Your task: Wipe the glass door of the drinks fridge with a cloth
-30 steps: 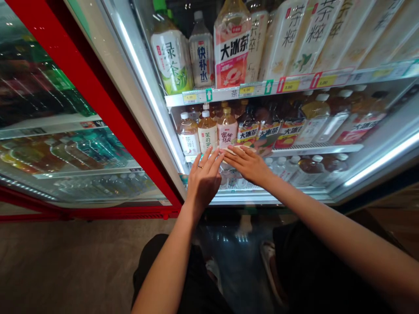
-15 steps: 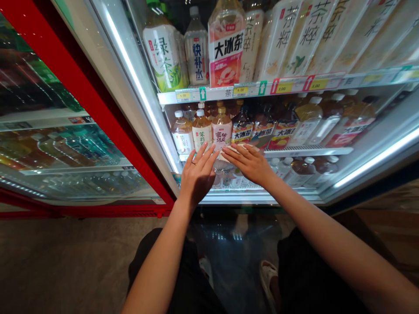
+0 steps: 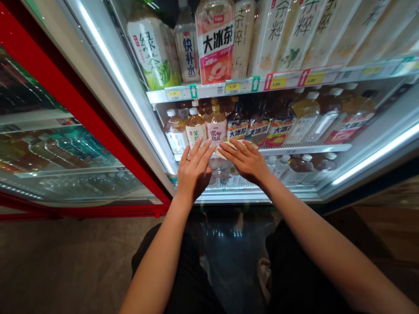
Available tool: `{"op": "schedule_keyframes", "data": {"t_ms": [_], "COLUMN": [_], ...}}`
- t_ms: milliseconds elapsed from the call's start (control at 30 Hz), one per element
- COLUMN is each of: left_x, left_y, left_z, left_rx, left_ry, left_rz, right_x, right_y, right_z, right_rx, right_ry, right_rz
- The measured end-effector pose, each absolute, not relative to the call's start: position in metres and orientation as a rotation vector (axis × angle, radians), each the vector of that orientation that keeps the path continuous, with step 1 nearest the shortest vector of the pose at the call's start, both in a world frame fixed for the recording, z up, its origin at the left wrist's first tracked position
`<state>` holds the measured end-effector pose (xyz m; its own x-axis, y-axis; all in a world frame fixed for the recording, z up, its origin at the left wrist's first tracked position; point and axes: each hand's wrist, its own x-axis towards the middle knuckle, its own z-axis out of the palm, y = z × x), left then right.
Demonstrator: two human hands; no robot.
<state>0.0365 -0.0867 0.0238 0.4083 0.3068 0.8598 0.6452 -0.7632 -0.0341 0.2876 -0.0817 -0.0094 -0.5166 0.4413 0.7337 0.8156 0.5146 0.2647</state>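
Note:
My left hand (image 3: 195, 168) lies flat with its fingers stretched out and a little apart, a ring on one finger. It holds nothing and is in front of the small tea bottles. My right hand (image 3: 245, 161) presses down with straight fingers on a pale cloth (image 3: 221, 152), which shows at its fingertips and upper edge. Behind the hands stand a white-labelled jasmine tea bottle (image 3: 195, 126) and a pink-labelled oolong bottle (image 3: 216, 124). The hands appear to rest on the cooler's glass front, though the glass itself is hard to make out.
Large bottles, among them a green tea bottle (image 3: 153, 52) and a pink iced tea bottle (image 3: 216, 43), fill the upper shelf above a price strip (image 3: 244, 85). A red-framed cooler (image 3: 94, 113) adjoins on the left. Cardboard (image 3: 386, 231) is at the right.
The view has shifted, so the cooler shelves appear further left and slightly higher. More of the cloth shows beside my right fingertips. Both hands keep nearly the same pose, side by side.

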Motion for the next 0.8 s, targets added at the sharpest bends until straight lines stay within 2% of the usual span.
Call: {"op": "schedule_keyframes", "data": {"t_ms": [233, 800], "left_x": [0.043, 0.049], "left_y": [-0.083, -0.085], "left_z": [0.023, 0.023], "left_rx": [-2.282, -2.328], "left_ry": [-0.816, -0.805], "left_rz": [-1.363, -1.32], "right_x": [0.298, 0.317], "right_y": [-0.079, -0.093], "right_z": [-0.015, -0.015], "right_rx": [-1.147, -1.121], "right_ry": [-2.013, -2.138], "right_rz": [-0.797, -0.717]}}
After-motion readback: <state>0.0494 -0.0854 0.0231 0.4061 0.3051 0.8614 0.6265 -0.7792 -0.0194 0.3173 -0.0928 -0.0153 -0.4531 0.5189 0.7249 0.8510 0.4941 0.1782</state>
